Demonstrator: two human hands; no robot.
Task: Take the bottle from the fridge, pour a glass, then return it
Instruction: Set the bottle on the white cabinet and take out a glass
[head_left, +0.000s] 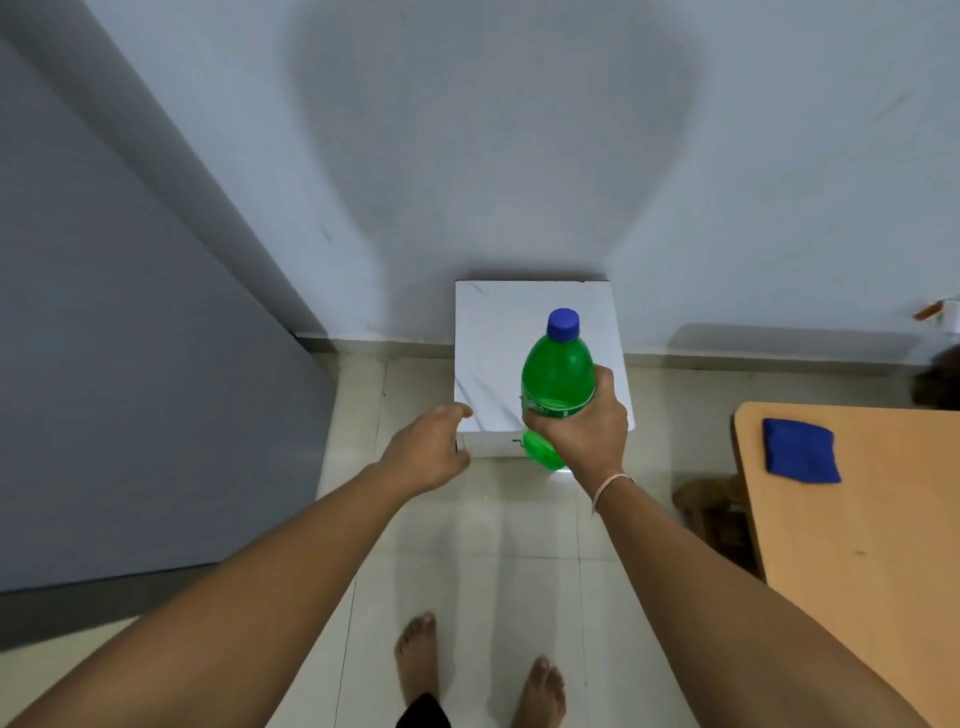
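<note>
standing: bare feet (415, 660) on pale floor tiles (467, 545), both arms stretched forward
right hand (582, 431): wrapped tight around the middle of the green bottle (558, 374), thin band (610, 488) on the wrist
bottle: upright, blue cap (563, 325) on, held over the front edge of the white block (493, 353)
left hand (426, 447): empty, fingers loosely curled, just beside the block's front left corner
right side: wooden table (857, 545) with a blue cloth (801, 451) lying on it
left side: grey panel (130, 338), looks shut
far: white block against the pale wall (519, 130)
</note>
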